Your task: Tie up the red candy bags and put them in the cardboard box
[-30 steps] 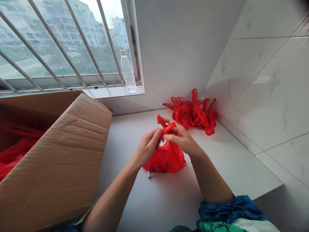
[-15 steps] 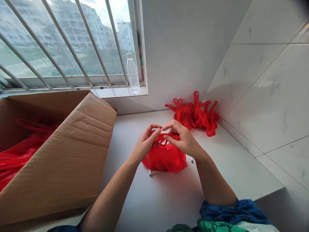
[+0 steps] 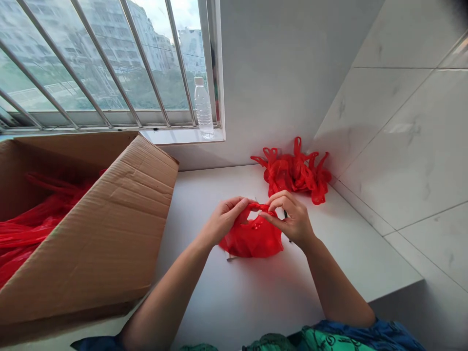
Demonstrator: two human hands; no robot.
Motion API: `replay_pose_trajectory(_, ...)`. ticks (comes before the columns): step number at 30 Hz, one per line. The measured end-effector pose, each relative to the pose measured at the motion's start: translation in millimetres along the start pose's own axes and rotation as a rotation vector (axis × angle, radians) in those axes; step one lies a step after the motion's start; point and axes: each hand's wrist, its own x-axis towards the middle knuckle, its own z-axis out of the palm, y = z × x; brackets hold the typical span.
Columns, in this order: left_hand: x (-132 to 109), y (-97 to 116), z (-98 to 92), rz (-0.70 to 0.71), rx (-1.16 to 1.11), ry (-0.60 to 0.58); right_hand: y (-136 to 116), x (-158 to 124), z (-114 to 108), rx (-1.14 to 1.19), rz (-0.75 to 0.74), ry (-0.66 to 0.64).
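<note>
"On the smooth white table, what lies between the person's left hand and right hand?"

"One thin red plastic bag, its wide body resting near the middle of the tabletop, its top edge drawn up into a twisted red strip."

"How are the fingers set?"

"Left thumb and fingers are clamped on the strip's left end. The right hand pinches the other end between thumb and fingertips. An opening shows below the strip, between the hands."

"What else is close by?"

"A pale flat edge peeks out under the bag's near side. Farther back, near the corner with the glossy white marbled tiles, sits a heap of crumpled red plastic bags, handle loops sticking up."

"And to the left?"

"An open brown corrugated cardboard box, with loose red plastic inside. Beyond it, a clear ribbed plastic bottle with a white cap stands upright on the white windowsill."

"Any writing you can read?"

"Just dark curling marks on the green and blue cloth at the bottom edge. They may be letters, but they're too small and cut off to make out."
</note>
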Motion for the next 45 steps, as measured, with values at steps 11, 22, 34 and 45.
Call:
replay_pose_trajectory(11, 20.6, -35.5, -39.9, 0.136, -0.544, 0.634, 2.8, -71.2, -18.4, 0.173, 0.351, 0.004)
replay_pose_trajectory(22, -21.6, -89.8, -69.8, 0.086, 0.224, 0.522, 42.9, -109.8, -45.3, -0.007, 0.658, -0.158)
replay_pose_trajectory(34, -7.1, -100.9, -5.0, 0.344, 1.305, 0.14, 67.4, -65.0, 60.5, -0.197, 0.181, -0.561)
replay_pose_trajectory(45, -4.1, -138.7, -18.0, 0.278, 1.388, 0.098, 81.0, -83.9, 78.4, -0.413, 0.14, -0.614)
